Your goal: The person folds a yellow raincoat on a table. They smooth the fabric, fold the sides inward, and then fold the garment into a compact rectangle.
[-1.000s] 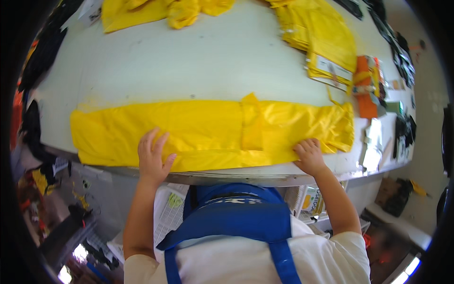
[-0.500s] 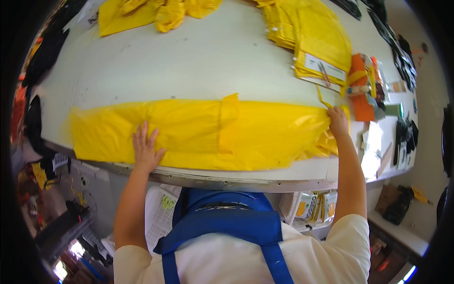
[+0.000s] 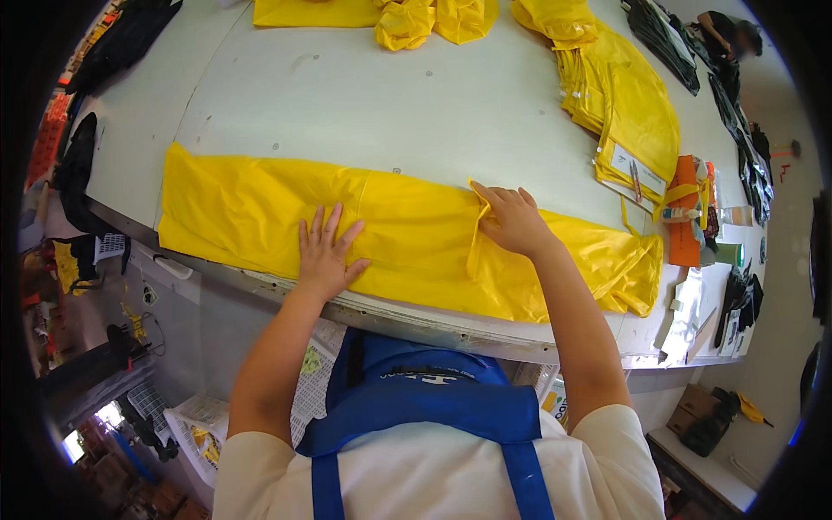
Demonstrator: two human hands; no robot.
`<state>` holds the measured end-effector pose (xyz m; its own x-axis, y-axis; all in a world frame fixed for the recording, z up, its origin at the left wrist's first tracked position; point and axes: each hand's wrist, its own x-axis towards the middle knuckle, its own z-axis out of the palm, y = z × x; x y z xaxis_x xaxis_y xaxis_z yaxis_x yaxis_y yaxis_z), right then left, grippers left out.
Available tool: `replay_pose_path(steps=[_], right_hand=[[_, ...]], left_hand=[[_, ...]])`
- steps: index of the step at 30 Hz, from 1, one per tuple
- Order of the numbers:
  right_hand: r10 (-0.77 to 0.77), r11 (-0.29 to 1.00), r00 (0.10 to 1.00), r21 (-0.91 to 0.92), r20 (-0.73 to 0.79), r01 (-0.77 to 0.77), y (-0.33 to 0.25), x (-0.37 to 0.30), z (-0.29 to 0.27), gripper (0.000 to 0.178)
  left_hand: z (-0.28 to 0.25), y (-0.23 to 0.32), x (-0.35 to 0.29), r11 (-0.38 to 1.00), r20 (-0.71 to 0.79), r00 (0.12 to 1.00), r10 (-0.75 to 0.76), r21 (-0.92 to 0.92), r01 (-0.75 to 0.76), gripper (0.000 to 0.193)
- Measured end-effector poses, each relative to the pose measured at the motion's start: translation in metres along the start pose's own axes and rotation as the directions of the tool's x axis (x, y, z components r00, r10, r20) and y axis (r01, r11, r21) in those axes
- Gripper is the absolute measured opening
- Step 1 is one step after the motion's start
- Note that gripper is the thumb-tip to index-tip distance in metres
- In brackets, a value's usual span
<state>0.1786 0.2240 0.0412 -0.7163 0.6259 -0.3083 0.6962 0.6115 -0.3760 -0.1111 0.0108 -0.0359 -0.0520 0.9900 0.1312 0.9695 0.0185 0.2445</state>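
A long folded strip of shiny yellow waterproof fabric (image 3: 407,234), perhaps a garment, lies along the table's near edge. My left hand (image 3: 325,256) rests flat on it left of the middle, fingers spread and holding nothing. Farther right, my right hand (image 3: 518,224) has its thumb and fingers closed on a narrow raised flap (image 3: 475,247) that runs across the strip. Beyond that hand, the strip's right end is crumpled, and a thin yellow strap (image 3: 626,217) lies by it.
A stack of folded yellow pieces (image 3: 646,121) with a white label and small scissors (image 3: 635,180) lies at the far right. Beside it stands an orange box (image 3: 683,234). Black folded items (image 3: 126,48) lie at the far left. Another person (image 3: 728,39) is at the upper right.
My right hand has left the strip's right end and moved left to the crosswise flap. My left hand stays flat on the fabric, now nearer the middle. The view has turned slightly.
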Motion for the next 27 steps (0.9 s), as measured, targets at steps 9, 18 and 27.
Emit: replay_pose_path(steps=[9,18,27], right_hand=[[-0.043,0.980,0.960,-0.198,-0.276,-0.012,-0.107,-0.001,0.072,0.074],[0.356,0.929,0.825,0.073,-0.439,-0.362,-0.041,-0.017,0.057,0.038],[0.453,0.872,0.826,-0.024,-0.336,-0.488,0.049,-0.018,0.014,0.032]], left_hand=[[-0.001,-0.001,-0.003,0.998,-0.014,1.000,-0.012,-0.063,0.011,0.065],[-0.019,-0.001,-0.003,0.993,0.074,0.997,-0.023,-0.112,0.031,0.061],[-0.034,0.107,0.137,0.934,0.146,0.985,0.091,-0.354,-0.034,0.037]])
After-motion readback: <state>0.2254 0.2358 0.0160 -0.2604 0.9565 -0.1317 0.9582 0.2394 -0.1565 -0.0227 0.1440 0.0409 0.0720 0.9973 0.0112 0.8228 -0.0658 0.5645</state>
